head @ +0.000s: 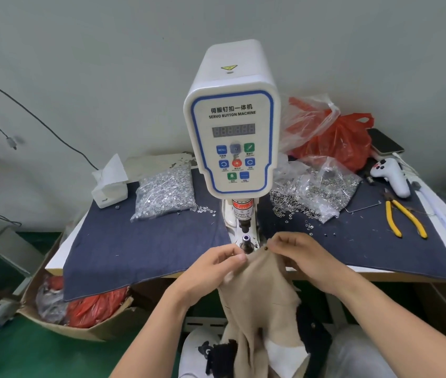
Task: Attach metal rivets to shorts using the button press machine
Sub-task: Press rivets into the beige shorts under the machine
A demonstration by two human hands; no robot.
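Note:
The white servo button machine (232, 118) stands at the table's middle, its punch (243, 222) above the lower die (246, 239). Beige shorts (262, 290) hang from the table's front edge, their top edge just in front of the die. My left hand (212, 271) pinches the fabric's upper left edge. My right hand (298, 253) pinches the upper right edge, where a small dark rivet (266, 248) sits on the cloth by my fingertips.
Bags of silver rivet parts lie left (166, 193) and right (317, 190) of the machine on blue denim (140, 249). Yellow pliers (404, 218), a white handheld tool (392, 177), a phone (385, 141), red bags (341, 137) and a tissue box (110, 186) also lie around. A carton (61, 317) stands lower left.

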